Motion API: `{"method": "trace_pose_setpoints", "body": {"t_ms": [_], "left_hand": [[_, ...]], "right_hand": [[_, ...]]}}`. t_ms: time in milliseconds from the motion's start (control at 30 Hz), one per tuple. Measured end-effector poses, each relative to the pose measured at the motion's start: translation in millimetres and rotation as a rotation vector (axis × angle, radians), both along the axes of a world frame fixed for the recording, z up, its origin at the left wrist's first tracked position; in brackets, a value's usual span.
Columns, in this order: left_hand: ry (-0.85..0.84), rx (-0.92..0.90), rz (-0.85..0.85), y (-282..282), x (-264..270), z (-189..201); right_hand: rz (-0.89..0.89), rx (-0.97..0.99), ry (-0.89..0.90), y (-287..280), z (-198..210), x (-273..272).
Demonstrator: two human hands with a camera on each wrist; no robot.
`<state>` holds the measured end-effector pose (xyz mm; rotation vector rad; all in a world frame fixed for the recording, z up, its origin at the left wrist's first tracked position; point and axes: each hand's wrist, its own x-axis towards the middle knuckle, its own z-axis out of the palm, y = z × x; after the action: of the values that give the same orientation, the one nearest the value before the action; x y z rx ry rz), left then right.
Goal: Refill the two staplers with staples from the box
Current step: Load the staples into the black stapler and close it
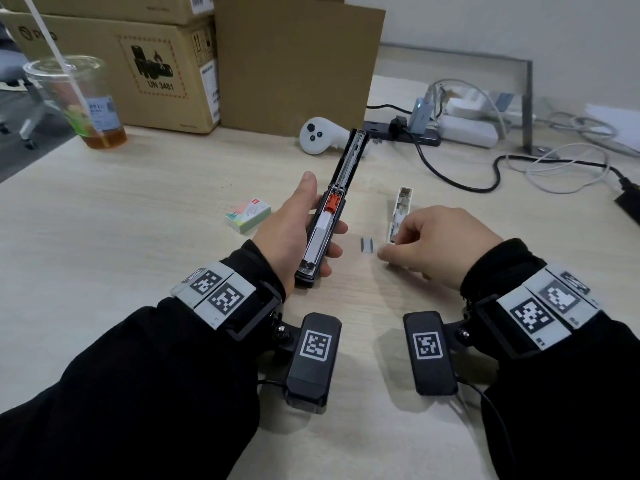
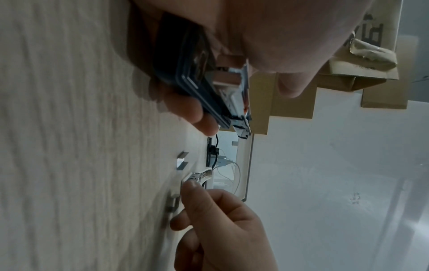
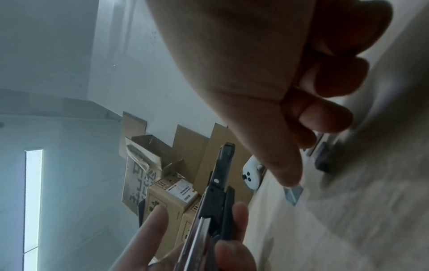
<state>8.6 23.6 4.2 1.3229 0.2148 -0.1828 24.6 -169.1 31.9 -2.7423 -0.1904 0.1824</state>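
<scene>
Left hand [image 1: 298,223], centre of the head view: thumb on the left flank, fingers wrapped round the right flank of the black stapler [image 1: 329,216], clamped on it and holding it above the desk [image 1: 138,237]. The stapler is hinged open; its upper arm reaches up-frame toward the white controller [image 1: 317,136]. An orange pusher and a pale strip lie in the exposed channel (whether that strip is staples cannot be told for certain). In the left wrist view the same stapler [image 2: 209,88] sits in the upper middle of the frame, fingers [image 2: 185,108] under it.

Right hand [image 1: 440,244], right of centre: fingers curled together, tips down at the desk, pinching a short metallic piece that is mostly hidden (it shows only as a grey sliver below the fingers in the left wrist view). Just above this hand, touching or nearly so, lies the white stapler [image 1: 400,213], open on the desk. In the left wrist view the thumb tip meets its near end [image 2: 197,177].

Between the two hands, apart from both, a short loose staple strip [image 1: 367,244] lies flat on the desk.

The staple box [image 1: 247,215], pastel green and pink, lies on the desk left of the left hand, near but not touching.

Farther out: cardboard boxes [image 1: 145,74] at upper left, a plastic cup [image 1: 81,98] with a straw at the far left, power strip [image 1: 408,133] and cables at upper right.
</scene>
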Motion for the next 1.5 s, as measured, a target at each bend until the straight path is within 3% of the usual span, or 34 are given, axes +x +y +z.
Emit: {"method": "trace_pose_setpoints", "body": {"t_ms": [233, 333, 500, 633, 767, 1033, 1500], "left_hand": [[0.000, 0.022, -0.006, 0, 0, 0], [-0.002, 0.022, -0.008, -1, 0, -1], [-0.010, 0.004, -0.019, -1, 1, -2], [-0.020, 0.013, -0.036, -1, 0, -2], [-0.024, 0.033, -0.023, -2, 0, -2], [-0.040, 0.063, -0.042, -3, 0, -2], [-0.060, 0.103, -0.062, -5, -2, -2]], "right_hand": [[0.104, -0.031, -0.008, 6, -3, 0], [0.139, 0.044, -0.023, 7, -9, 2], [0.107, 0.461, -0.163, 16, -18, 2], [0.039, 0.916, -0.155, 30, -18, -2], [0.025, 1.148, -0.095, 43, -20, -2], [0.003, 1.022, -0.197, 47, -23, 1], [0.024, 0.940, -0.197, 50, -22, 1]]}}
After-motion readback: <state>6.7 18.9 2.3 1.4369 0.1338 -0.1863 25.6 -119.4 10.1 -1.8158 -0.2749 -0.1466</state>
